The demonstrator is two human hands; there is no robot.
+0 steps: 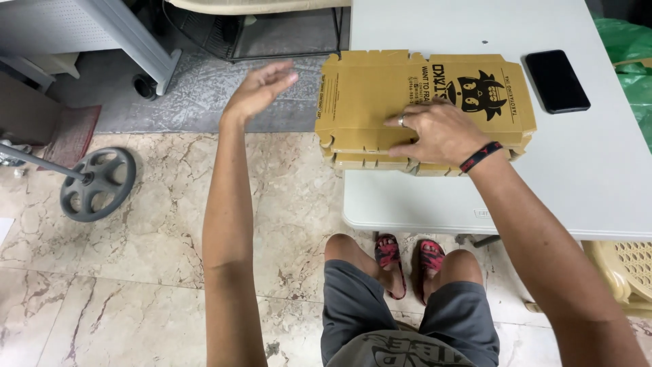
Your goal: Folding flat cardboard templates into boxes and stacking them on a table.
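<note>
Seated person's right hand (440, 131) presses flat on a stack of cardboard sheets (380, 88); left hand (258, 88) hangs open, empty.
The stack overhangs the table (598, 190) edge on the left and could slide to the floor.

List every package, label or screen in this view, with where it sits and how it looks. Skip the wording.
Stack of flat cardboard boxes: on the white table, overhanging its left edge, under the right hand; tan, die-cut with notched flaps, black print and a horned cartoon figure.
Phone: on the table right of the stack; black rectangle, screen dark.
Left hand: in the air left of the stack, empty.
</note>
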